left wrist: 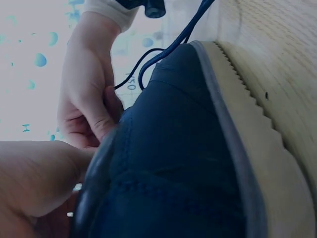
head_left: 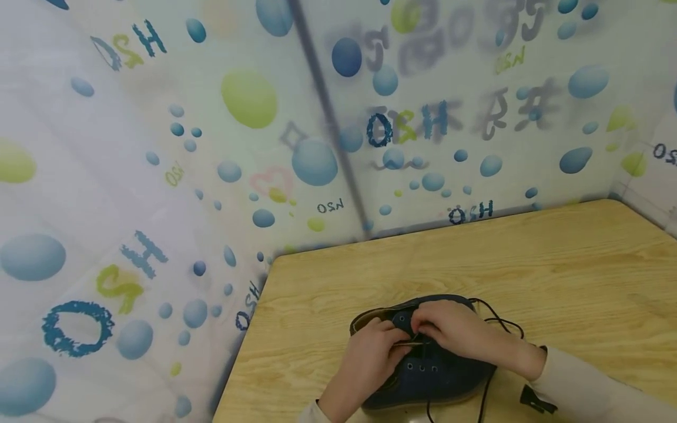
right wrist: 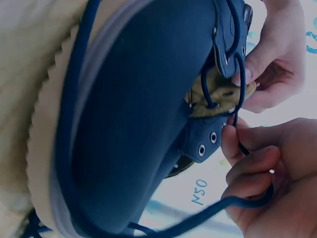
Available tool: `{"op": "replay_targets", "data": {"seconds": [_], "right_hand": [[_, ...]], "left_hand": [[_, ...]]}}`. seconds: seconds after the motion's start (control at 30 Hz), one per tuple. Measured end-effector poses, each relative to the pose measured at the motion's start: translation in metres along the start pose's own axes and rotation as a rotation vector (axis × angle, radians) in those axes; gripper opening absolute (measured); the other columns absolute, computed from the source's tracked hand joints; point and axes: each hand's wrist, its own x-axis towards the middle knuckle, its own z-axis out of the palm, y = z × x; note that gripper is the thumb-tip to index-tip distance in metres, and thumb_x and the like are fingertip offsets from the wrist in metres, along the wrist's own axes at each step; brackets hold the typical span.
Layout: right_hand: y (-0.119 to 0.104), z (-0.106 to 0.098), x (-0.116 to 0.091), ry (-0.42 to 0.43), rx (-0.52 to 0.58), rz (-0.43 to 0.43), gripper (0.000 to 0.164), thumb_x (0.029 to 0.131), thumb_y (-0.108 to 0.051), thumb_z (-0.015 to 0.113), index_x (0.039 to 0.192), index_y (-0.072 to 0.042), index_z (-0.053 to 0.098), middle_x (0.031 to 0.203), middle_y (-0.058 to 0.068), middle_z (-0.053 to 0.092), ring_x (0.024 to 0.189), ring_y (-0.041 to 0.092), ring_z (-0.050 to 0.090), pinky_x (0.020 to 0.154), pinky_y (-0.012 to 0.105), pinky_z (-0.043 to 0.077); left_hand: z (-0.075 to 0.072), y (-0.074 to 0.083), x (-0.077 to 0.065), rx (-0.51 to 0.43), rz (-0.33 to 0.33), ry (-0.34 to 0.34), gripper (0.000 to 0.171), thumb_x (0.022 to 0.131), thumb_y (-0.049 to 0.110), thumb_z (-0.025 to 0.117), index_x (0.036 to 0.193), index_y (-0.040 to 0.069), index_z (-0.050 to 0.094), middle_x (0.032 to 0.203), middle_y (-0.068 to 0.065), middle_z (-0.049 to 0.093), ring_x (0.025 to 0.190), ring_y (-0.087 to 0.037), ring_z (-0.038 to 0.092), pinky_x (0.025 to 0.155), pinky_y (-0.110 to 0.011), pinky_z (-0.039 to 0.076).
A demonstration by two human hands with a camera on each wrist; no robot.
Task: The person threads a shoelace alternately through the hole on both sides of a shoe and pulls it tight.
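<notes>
A dark blue lace-up shoe with a pale serrated sole lies on the table, its row of eyelets showing. My left hand is at the opening, thumb and fingers pinching the eyelet flap beside the tan underside of the tongue. Between thumb and fingertips, my right hand pinches a dark shoelace close to the eyelets; more of that lace passes through its curled fingers. In the left wrist view, the shoe's side hides most fingertips of the left hand.
The wooden table carries the shoe near its front edge. Loose lace trails beyond the shoe. A small black object is by the right sleeve. A curtain printed with bubbles hangs behind and to the left.
</notes>
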Motion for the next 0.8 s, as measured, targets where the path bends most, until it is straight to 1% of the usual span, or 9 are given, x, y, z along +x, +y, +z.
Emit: {"op": "replay_targets", "data": {"seconds": [0.07, 0.13, 0.33, 0.43, 0.57, 0.67, 0.8], "right_hand": [[0.0006, -0.0003, 0.0005, 0.009, -0.021, -0.005, 0.013, 0.093, -0.011, 0.066, 0.091, -0.024, 0.069, 0.089, -0.01, 0.065, 0.072, -0.003, 0.056, 0.062, 0.019, 0.047], [0.0011, 0.0001, 0.0013, 0.012, -0.031, -0.007, 0.014, 0.093, -0.01, 0.066, 0.091, -0.024, 0.069, 0.088, -0.01, 0.064, 0.071, -0.004, 0.055, 0.062, 0.018, 0.046], [-0.0002, 0.0015, 0.0022, 0.003, -0.068, 0.0, 0.013, 0.092, -0.01, 0.067, 0.09, -0.023, 0.069, 0.088, -0.01, 0.063, 0.072, -0.001, 0.056, 0.063, 0.019, 0.047], [-0.0002, 0.0009, 0.0022, 0.013, -0.082, -0.026, 0.014, 0.092, -0.01, 0.067, 0.09, -0.023, 0.068, 0.087, -0.01, 0.062, 0.07, -0.002, 0.055, 0.061, 0.019, 0.046], [0.0008, 0.002, 0.0035, 0.024, -0.115, -0.062, 0.014, 0.092, -0.01, 0.067, 0.09, -0.023, 0.068, 0.085, -0.011, 0.059, 0.066, -0.004, 0.049, 0.059, 0.017, 0.043], [0.0024, 0.0043, 0.0038, 0.01, -0.136, -0.061, 0.013, 0.093, -0.011, 0.066, 0.09, -0.024, 0.068, 0.084, -0.011, 0.058, 0.065, -0.004, 0.047, 0.059, 0.017, 0.043], [0.0049, 0.0071, 0.0024, -0.006, -0.083, -0.063, 0.015, 0.093, -0.01, 0.065, 0.089, -0.024, 0.066, 0.084, -0.011, 0.057, 0.067, -0.005, 0.046, 0.06, 0.017, 0.043]], "left_hand": [[0.0016, 0.0005, 0.0014, 0.005, 0.028, 0.018, 0.007, 0.089, 0.03, 0.073, 0.095, 0.028, 0.076, 0.091, 0.014, 0.071, 0.073, -0.002, 0.054, 0.063, -0.01, 0.04], [0.0037, 0.0009, 0.0029, 0.016, 0.038, 0.031, 0.007, 0.089, 0.031, 0.073, 0.094, 0.028, 0.077, 0.092, 0.014, 0.071, 0.073, -0.001, 0.055, 0.062, -0.009, 0.039], [0.0094, 0.0007, 0.0034, 0.029, 0.019, 0.047, 0.006, 0.088, 0.031, 0.073, 0.091, 0.028, 0.077, 0.089, 0.014, 0.071, 0.07, -0.001, 0.053, 0.059, -0.008, 0.038], [0.0099, 0.0006, 0.0036, 0.038, 0.022, 0.057, 0.005, 0.088, 0.031, 0.073, 0.09, 0.027, 0.077, 0.087, 0.014, 0.071, 0.069, -0.001, 0.052, 0.059, -0.008, 0.037], [0.0082, 0.0012, 0.0045, 0.044, 0.017, 0.05, 0.005, 0.089, 0.029, 0.072, 0.09, 0.027, 0.077, 0.087, 0.014, 0.071, 0.069, -0.001, 0.053, 0.059, -0.008, 0.038], [0.0079, 0.0024, 0.0046, 0.044, 0.01, 0.036, 0.005, 0.089, 0.029, 0.072, 0.091, 0.027, 0.077, 0.088, 0.014, 0.071, 0.07, -0.002, 0.053, 0.06, -0.008, 0.039], [0.0078, 0.0048, 0.0047, 0.057, 0.004, 0.021, 0.006, 0.089, 0.029, 0.073, 0.092, 0.026, 0.078, 0.087, 0.013, 0.07, 0.07, -0.001, 0.054, 0.059, -0.008, 0.038]]}}
